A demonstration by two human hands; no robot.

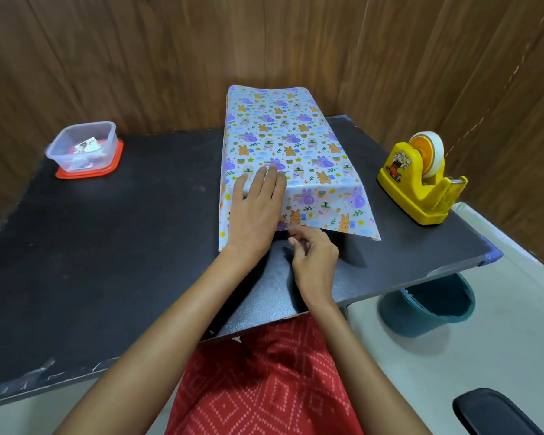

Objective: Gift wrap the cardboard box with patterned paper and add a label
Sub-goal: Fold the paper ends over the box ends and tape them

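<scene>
Paper (283,133), patterned with bunnies and rainbows, covers the box completely, so none of the cardboard shows. The parcel sits towards the back right of the dark worktop (107,246), its far end close to the wooden wall. At the near end the paper slopes down off the box and juts out as a loose flap above the worktop.

The left hand (255,211) lies flat on that near end. Its fingers (272,180) are straight and pressed together, with the tips up on the top face and the palm over the slope.

The right hand (314,259) is just beside it at the flap's front edge. Its fingers are curled and the fingertips meet the paper's edge, but I can't tell whether they actually pinch it.

A yellow tape dispenser (421,186) stands to the right of the parcel. A clear tub (82,149) sits on a red lid well apart at the far left.
</scene>
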